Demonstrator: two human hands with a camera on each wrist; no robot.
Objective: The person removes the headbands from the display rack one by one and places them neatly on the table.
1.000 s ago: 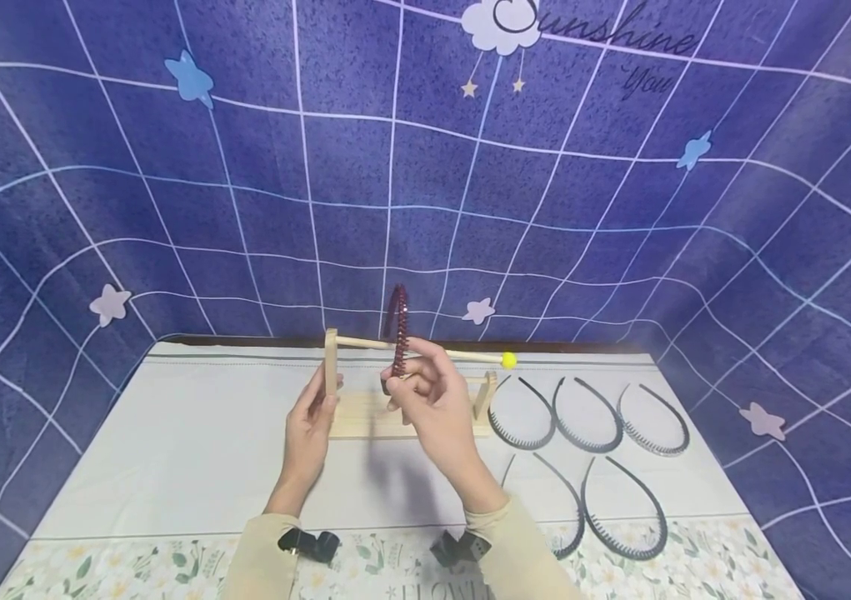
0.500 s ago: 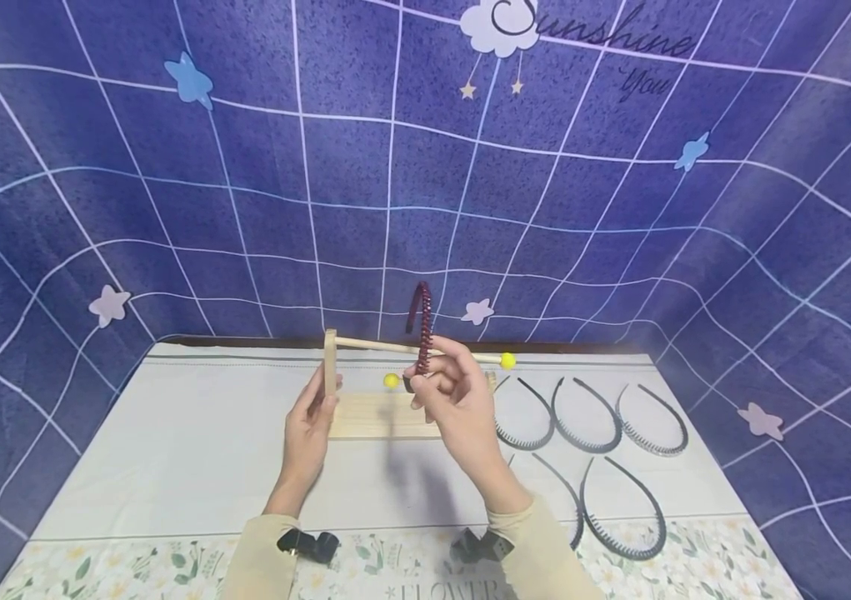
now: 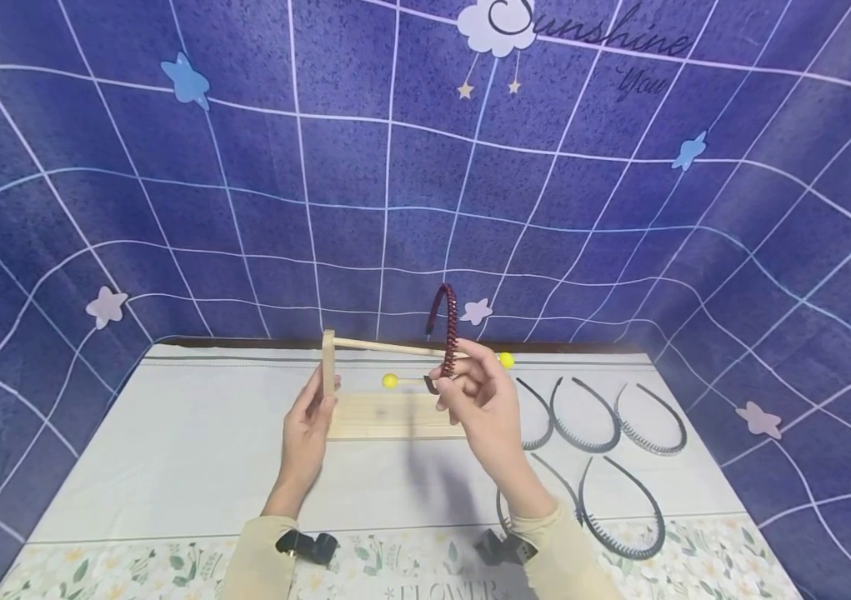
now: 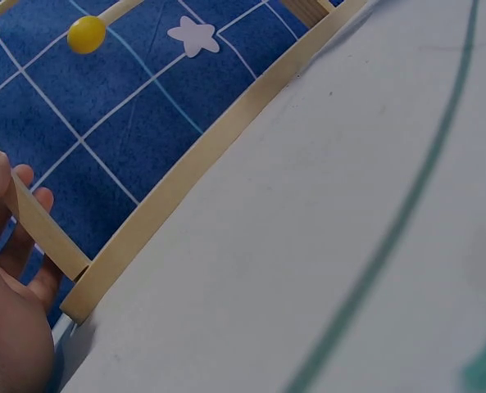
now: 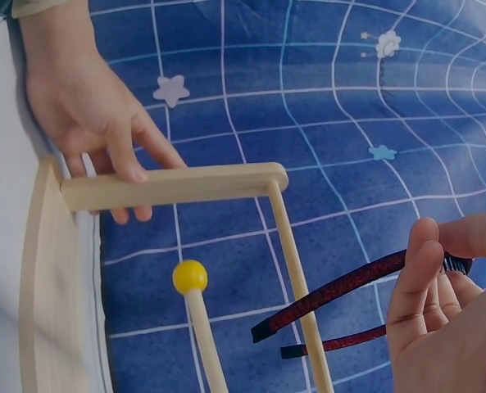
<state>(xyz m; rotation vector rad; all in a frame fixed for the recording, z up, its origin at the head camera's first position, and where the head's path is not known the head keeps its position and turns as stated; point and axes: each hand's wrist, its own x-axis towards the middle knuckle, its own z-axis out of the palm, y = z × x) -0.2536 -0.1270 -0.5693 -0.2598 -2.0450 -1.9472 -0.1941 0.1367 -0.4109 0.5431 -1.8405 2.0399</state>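
A dark red toothed headband point(image 3: 452, 325) is pinched between the thumb and fingers of my right hand point(image 3: 488, 408). In the right wrist view its two dark-tipped arms lie on either side of the rack's upper rod point(image 5: 296, 262), with the rod passing between them. My left hand point(image 3: 307, 433) grips the left upright point(image 3: 329, 367) of the wooden rack, thumb on one side and fingers on the other. A lower rod ending in a yellow ball point(image 5: 190, 278) sits beneath the upper one. The right hand hides the rack's right end in the head view.
Several dark toothed headbands point(image 3: 623, 508) lie in two rows on the white tablecloth point(image 3: 200, 450) at the right, partly behind my right forearm. The rack's wooden base point(image 3: 387, 417) rests on the table. A blue gridded curtain point(image 3: 350, 167) rises behind and at both sides.
My right hand has carried the red headband rightward along the upper rod, uncovering the lower rod's yellow ball. My left hand keeps its grip on the upright.
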